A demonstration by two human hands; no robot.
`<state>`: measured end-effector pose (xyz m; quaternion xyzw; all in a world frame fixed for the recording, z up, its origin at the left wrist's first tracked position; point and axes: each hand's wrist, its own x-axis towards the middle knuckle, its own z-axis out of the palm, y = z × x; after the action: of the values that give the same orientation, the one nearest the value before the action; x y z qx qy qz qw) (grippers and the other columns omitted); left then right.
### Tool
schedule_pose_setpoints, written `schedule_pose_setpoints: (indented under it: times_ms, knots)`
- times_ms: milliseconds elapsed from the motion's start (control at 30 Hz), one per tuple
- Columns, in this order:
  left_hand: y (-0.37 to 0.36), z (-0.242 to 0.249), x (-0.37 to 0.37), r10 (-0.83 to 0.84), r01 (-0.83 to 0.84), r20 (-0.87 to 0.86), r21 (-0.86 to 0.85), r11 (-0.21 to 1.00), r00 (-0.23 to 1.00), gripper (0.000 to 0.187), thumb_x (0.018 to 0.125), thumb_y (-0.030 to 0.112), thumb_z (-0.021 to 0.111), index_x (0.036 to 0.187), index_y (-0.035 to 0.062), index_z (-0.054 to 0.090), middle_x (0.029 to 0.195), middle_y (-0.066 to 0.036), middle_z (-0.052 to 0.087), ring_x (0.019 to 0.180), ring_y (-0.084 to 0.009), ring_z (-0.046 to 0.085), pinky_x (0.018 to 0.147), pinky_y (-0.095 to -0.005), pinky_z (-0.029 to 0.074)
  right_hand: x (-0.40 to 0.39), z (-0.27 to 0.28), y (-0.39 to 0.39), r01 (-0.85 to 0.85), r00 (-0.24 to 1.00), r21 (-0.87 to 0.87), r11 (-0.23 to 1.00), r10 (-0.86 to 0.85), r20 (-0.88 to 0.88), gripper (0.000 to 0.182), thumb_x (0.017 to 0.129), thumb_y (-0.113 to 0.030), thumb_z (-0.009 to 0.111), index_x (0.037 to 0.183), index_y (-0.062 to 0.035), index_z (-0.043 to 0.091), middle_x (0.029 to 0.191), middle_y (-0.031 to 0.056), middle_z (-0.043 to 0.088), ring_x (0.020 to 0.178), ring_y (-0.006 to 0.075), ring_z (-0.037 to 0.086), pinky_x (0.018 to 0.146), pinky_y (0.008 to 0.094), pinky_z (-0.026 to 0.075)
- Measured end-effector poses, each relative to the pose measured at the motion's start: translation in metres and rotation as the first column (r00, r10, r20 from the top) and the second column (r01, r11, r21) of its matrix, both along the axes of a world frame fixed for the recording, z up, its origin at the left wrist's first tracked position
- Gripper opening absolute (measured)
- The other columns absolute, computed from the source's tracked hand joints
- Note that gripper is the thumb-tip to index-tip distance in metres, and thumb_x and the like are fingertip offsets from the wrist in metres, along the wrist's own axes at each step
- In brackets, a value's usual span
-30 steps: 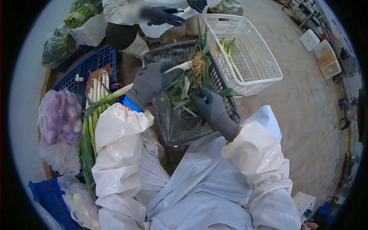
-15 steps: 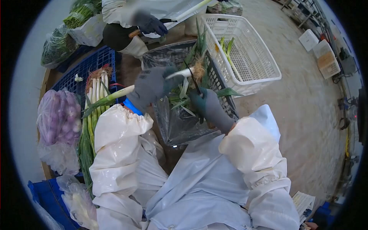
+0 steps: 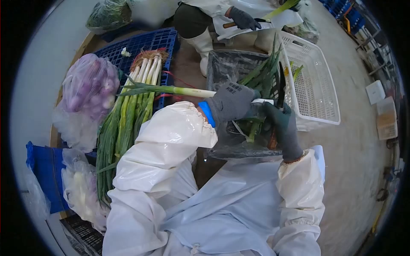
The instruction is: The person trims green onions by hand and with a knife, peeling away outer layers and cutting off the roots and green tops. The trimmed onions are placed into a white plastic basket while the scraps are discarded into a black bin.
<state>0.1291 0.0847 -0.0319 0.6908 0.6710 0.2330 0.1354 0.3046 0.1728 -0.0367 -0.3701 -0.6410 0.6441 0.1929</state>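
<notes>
My left hand point(image 3: 234, 102), in a grey glove, is closed round the white stem of a long green onion point(image 3: 194, 91). The leafy end points left and the white end sticks out to the right. Close against that end, my gloved right hand point(image 3: 282, 123) grips a knife point(image 3: 281, 87) by its wooden handle, the dark blade pointing up and away from me. Both hands are over a dark crate point(image 3: 220, 64) lined with clear plastic. Green leaves point(image 3: 267, 77) lie in the crate beneath and beyond them.
A bundle of green onions point(image 3: 143, 94) lies on a blue pallet point(image 3: 113, 53) at left, beside a bag of purple onions point(image 3: 92, 83). A white basket point(image 3: 318, 117) adjoins the crate. Opposite, a co-worker's gloved hand point(image 3: 243, 19) holds a knife.
The view has shifted, and my hands now appear farther right. The hairy roots at the onion's end no longer show; a bare white end is at my right hand.
</notes>
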Motion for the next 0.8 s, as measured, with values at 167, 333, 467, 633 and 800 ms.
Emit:
schedule_pose_setpoints:
  times_ms: [167,333,467,633,800]
  knots:
    - [-0.004,0.001,0.006,0.095,-0.061,-0.098,0.306,0.95,0.991,0.034,0.086,0.033,0.064,0.108,0.0063,0.065,0.081,-0.016,0.065,0.076,-0.0367,0.064,0.069,-0.0423,0.05,-0.002,0.003,-0.003,0.089,0.975,-0.145,0.985,-0.116,-0.19,0.016,0.084,-0.013,0.064,0.095,-0.0002,0.064,0.073,0.0057,0.063,0.054,0.0109,0.055,0.049,0.0233,0.044]
    - [-0.031,0.001,0.023,0.194,-0.408,0.589,0.255,0.876,0.785,0.03,0.091,0.032,0.061,0.104,0.0054,0.064,0.084,-0.011,0.063,0.08,-0.0298,0.063,0.071,-0.038,0.049,-0.001,0.0,0.008,0.165,0.942,-0.17,0.972,-0.206,-0.264,0.016,0.083,-0.01,0.063,0.096,-0.0001,0.064,0.073,0.0052,0.063,0.053,0.0102,0.054,0.049,0.0226,0.044]
    - [-0.067,-0.024,0.014,0.25,-0.466,0.961,-0.167,0.869,0.122,0.027,0.096,0.031,0.054,0.102,0.0056,0.061,0.09,-0.01,0.061,0.083,-0.0263,0.062,0.074,-0.0373,0.051,0.002,0.017,0.01,0.167,0.932,-0.124,0.978,-0.198,-0.303,0.021,0.083,-0.01,0.062,0.1,0.0005,0.066,0.075,0.0053,0.066,0.054,0.0096,0.055,0.05,0.022,0.044]
    - [-0.084,-0.088,-0.028,0.06,-0.624,0.967,-0.207,0.754,-0.248,0.027,0.098,0.031,0.051,0.108,0.0067,0.055,0.097,-0.011,0.059,0.085,-0.0257,0.061,0.082,-0.0378,0.054,0.014,0.029,0.026,0.092,0.937,-0.065,0.994,-0.109,-0.332,0.021,0.081,-0.005,0.061,0.1,0.0015,0.066,0.071,0.0032,0.061,0.054,0.0097,0.055,0.049,0.0222,0.044]
    - [-0.071,-0.073,-0.064,-0.403,-0.741,0.801,-0.074,0.668,-0.443,0.034,0.095,0.019,0.058,0.119,-0.0031,0.049,0.107,-0.016,0.061,0.092,-0.0275,0.064,0.085,-0.0361,0.053,0.028,0.037,0.034,0.031,0.939,-0.048,0.998,-0.046,-0.341,0.026,0.081,-0.006,0.061,0.105,0.0022,0.066,0.074,0.0039,0.063,0.055,0.008,0.053,0.051,0.0219,0.044]
